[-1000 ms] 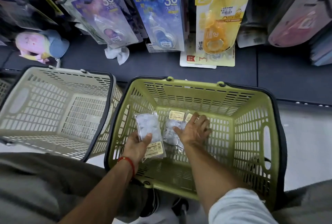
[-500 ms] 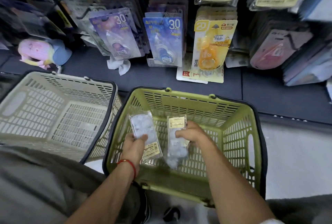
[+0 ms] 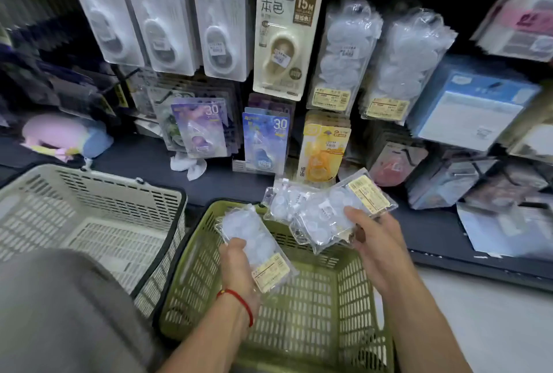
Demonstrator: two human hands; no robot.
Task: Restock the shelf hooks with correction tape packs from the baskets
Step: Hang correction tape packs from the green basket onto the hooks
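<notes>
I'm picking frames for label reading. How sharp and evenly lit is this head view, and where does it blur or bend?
Head view: sharpest mid-frame, where the beige 15M card reads clearly; motion blur smears the right-hand shelf packs and the left edge; glare whitens the clear packs held by the right hand; wide-angle bending curves the cream basket; the upper left is dim.

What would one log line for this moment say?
left hand: holds clear pack | right hand: holds clear packs | both above green basket | hooks: not yet restocked
</notes>
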